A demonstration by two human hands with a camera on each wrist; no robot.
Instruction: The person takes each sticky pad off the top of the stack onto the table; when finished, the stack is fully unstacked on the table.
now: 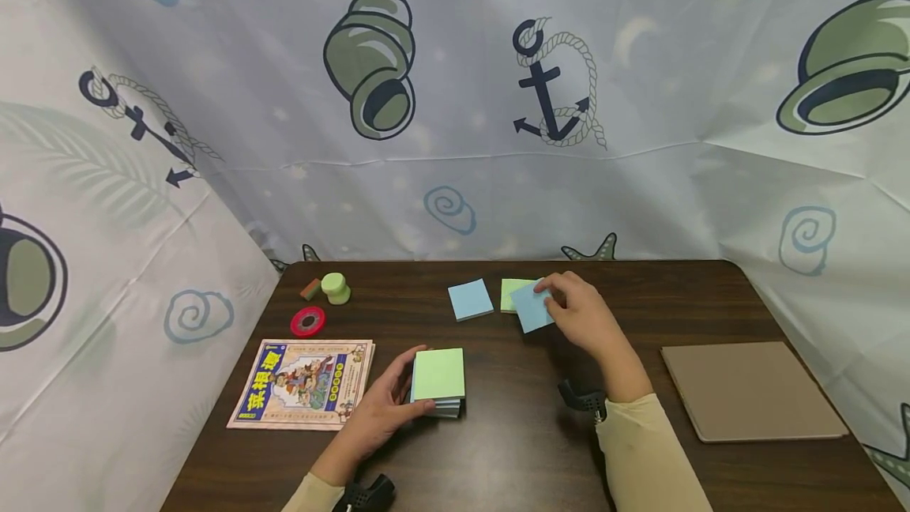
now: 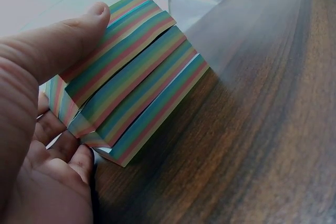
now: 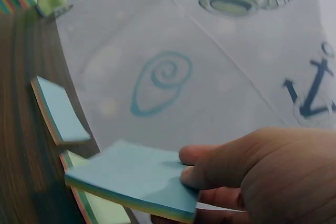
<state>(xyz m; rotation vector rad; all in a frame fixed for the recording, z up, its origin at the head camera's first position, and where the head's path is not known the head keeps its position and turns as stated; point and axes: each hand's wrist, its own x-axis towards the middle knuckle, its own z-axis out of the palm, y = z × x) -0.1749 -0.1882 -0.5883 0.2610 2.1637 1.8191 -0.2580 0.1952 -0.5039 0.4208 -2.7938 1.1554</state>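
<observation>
In the head view I see chiefly the pale green top of my thick stack of square paper note pads, at the near middle of the dark wood-grain table; the left wrist view adds its sides, banded red, yellow, green and blue, with dark gaps between pads. The right wrist view likewise shows the thickness of the square light-blue paper pad I hold at the far side, with a yellowish band along its edge. Only the head view shows the colourful printed paper booklet at left.

My left hand curls about the stack, thumb along its near side, fingers behind its left. My right hand pinches the light-blue pad at its right between thumb and fingers, above a square pale-green pad; whether those two touch, I cannot tell. Just left of them lies a second light-blue pad.
</observation>
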